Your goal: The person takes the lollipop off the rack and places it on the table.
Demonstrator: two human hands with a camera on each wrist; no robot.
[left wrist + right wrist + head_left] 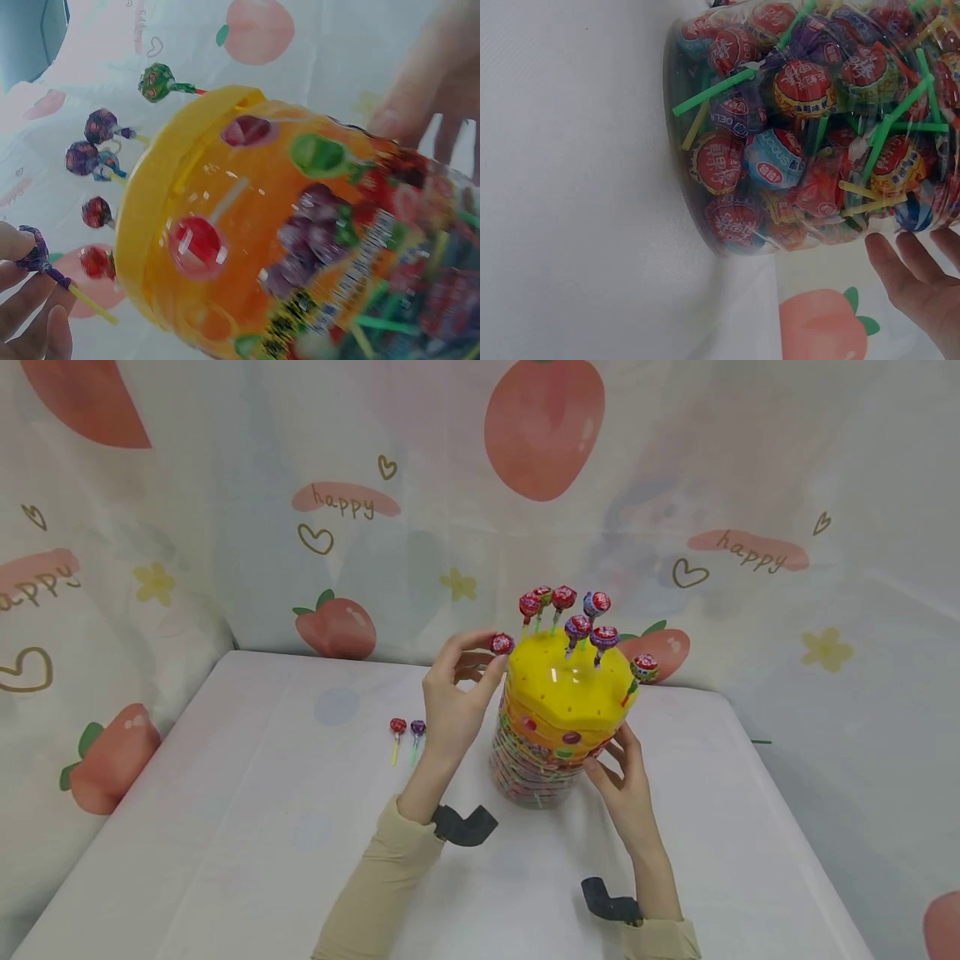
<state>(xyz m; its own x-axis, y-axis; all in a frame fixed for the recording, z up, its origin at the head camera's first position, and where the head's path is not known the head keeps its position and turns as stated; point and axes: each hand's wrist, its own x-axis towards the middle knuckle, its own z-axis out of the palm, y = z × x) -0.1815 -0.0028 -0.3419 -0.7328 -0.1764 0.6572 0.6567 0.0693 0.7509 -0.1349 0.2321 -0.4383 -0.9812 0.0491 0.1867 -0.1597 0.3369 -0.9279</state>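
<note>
In the head view my left hand (459, 697) pinches a wrapped lollipop (502, 644) by its head, beside the jar's yellow lid (558, 681). The left wrist view shows this lollipop (33, 251) has a purple wrapper and a yellow stick, its end free and pointing toward the lid. Several lollipops stand upright in the lid, among them a green-wrapped one (644, 667) at the right edge. The clear candy jar (528, 768) is packed with more lollipops. My right hand (624, 785) holds the jar's right side, its thumb in front; the right wrist view shows fingertips (881, 251) against the wall.
A red lollipop (397, 727) and a purple lollipop (417, 729) lie on the white tablecloth (247, 793), left of my left hand. A fabric backdrop (420, 427) printed with fruit and hearts hangs behind the table. Small holes dot the lid.
</note>
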